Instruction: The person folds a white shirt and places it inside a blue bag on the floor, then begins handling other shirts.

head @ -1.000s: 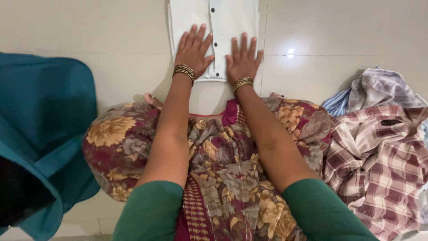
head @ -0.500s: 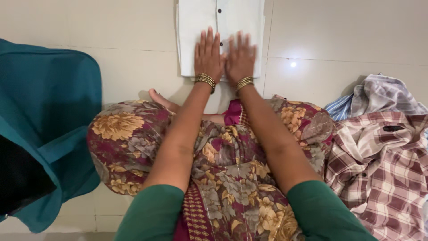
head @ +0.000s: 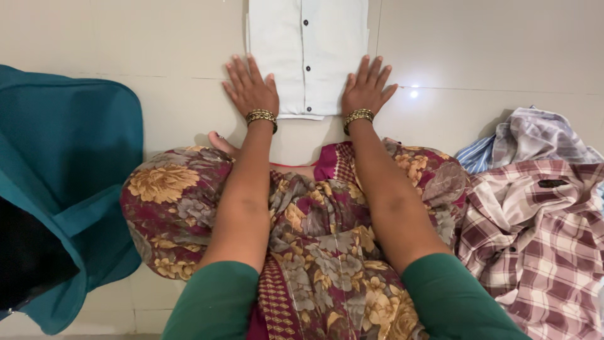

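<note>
My left hand [head: 250, 87] lies flat on the floor [head: 478, 50] with its fingers spread, palm down, holding nothing; its inner edge just meets the left side of the shirt [head: 308, 56]. My right hand [head: 366, 88] is flat too, open and empty, fingers fanned, resting over the shirt's lower right corner. The shirt is pale, folded into a neat rectangle, with its dark-buttoned placket running down the middle; it lies on the tiles straight ahead of my knees, between my two hands, its far end cut off by the top of the view. Gold bangles [head: 261, 117] sit on both wrists. My lap is covered by floral cloth [head: 314, 226]. A teal bag [head: 69, 182] stands at my left, and a heap of checked shirts [head: 535, 220] lies at my right, well apart from the folded one
</note>
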